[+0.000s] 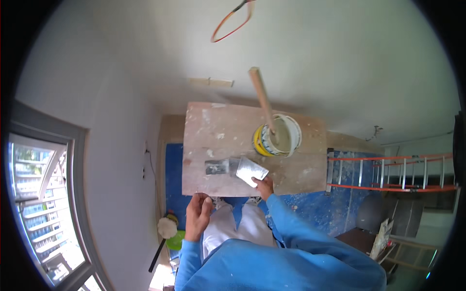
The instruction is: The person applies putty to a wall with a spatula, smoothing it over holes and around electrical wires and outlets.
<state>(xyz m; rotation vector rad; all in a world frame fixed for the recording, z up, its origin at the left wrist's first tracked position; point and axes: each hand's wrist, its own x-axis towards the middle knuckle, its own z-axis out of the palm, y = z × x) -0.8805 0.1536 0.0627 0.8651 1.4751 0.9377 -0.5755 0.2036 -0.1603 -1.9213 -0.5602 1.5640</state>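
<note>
Daylight from your left, dimmer off to your right.
The window (46, 189) blows out to near white between its slats; the metal blade (251, 170) in your hand (264, 187) gives back pale glare. Soft shadow greys the wall (335, 63) just beyond the table (218, 126). Fisheye bends your window edge, black closes the corners, and detail past the ladder (404, 173) reads soft.
</note>
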